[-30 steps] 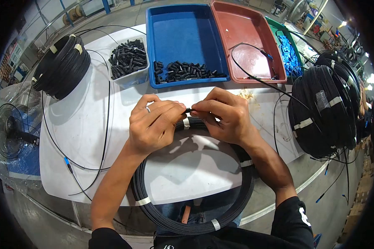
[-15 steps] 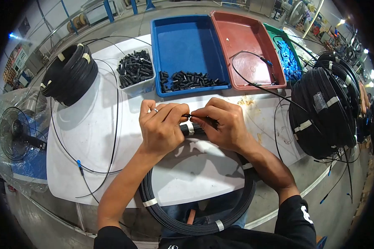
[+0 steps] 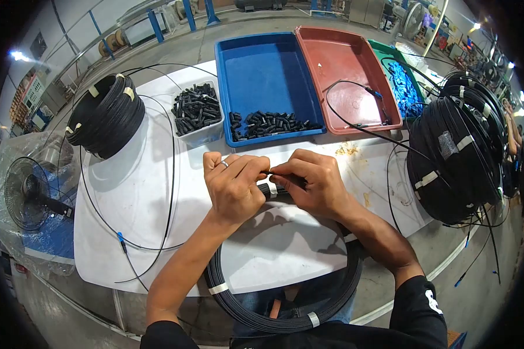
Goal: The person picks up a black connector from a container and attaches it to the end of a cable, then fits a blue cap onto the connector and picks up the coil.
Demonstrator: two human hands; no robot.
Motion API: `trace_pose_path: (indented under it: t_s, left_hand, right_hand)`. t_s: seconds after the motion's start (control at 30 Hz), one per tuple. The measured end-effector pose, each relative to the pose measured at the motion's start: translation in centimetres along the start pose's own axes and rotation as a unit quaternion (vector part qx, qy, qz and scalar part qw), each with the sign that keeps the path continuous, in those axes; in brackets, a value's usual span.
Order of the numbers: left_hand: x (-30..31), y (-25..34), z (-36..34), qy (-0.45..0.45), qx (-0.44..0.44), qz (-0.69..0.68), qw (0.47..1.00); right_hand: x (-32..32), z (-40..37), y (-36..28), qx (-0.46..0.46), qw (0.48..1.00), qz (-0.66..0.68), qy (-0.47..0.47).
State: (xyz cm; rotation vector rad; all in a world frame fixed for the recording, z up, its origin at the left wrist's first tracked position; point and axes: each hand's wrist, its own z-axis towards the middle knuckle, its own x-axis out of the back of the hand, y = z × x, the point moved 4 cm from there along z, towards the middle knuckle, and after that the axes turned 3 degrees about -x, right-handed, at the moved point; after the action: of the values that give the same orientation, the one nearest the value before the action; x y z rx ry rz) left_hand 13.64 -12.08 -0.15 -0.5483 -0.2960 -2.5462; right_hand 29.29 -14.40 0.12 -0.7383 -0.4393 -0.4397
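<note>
Table (image 3: 128, 192): white — blue tray (image 3: 268, 64) behind.
Hands: left hand (image 3: 234, 185), right hand (image 3: 311, 183) pinching cable end (image 3: 269, 171).
Cable (image 3: 215, 279): probably light, springy — hold near tip.

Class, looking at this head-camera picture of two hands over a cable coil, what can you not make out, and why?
1. Pinched item: head view, fingertips of left hand and right hand cover it; kind unclear.
2. Cable coil: head view, far arc hidden under both hands.
3. Black parts in blue tray: too small for shape.
4. Green tray: partly hidden by right-side coil stack.
</note>
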Motion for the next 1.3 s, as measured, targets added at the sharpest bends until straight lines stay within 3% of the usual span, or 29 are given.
trace_pose_path:
  t_s: [0.23, 0.3, 0.33, 0.43, 0.53, 0.63, 0.8, 0.9, 1.3]
  left_hand:
    - [-0.1, -0.8, -0.3, 0.004, 0.026, -0.014, 1.000]
    - [-0.1, -0.9, -0.4, -0.001, 0.037, -0.012, 0.999]
    - [0.0, -0.9, -0.5, 0.000, 0.034, -0.012, 0.999]
    - [0.1, -0.9, -0.5, -0.017, 0.053, -0.016, 0.998]
    - [0.1, -0.9, -0.5, -0.025, 0.070, -0.025, 0.997]
    - [-0.2, -1.1, -0.7, -0.035, 0.096, -0.042, 0.994]
    - [-0.1, -0.8, -0.5, -0.060, 0.115, -0.062, 0.990]
    - [0.0, -0.6, -0.5, -0.056, 0.100, -0.057, 0.992]
    - [0.0, -0.2, -0.4, -0.065, 0.073, -0.047, 0.994]
  right_hand:
    - [0.7, 0.4, 0.2, -0.068, 0.996, 0.056, -0.008]
    - [0.7, 0.4, 0.6, -0.173, 0.979, 0.097, -0.044]
    - [0.9, 0.7, 0.2, -0.197, 0.976, 0.049, -0.074]
    - [1.3, 0.7, 0.1, -0.168, 0.978, -0.026, -0.123]
    - [1.8, 0.5, 0.2, -0.169, 0.975, 0.004, -0.145]
    - [1.7, 0.2, 1.5, -0.190, 0.971, 0.062, -0.128]
    - [1.1, 0.1, 0.6, -0.164, 0.983, 0.033, -0.075]
    - [0.9, 0.0, 0.7, -0.230, 0.969, 0.025, -0.089]
    - [0.1, -0.2, 0.6, -0.101, 0.990, 0.095, -0.029]
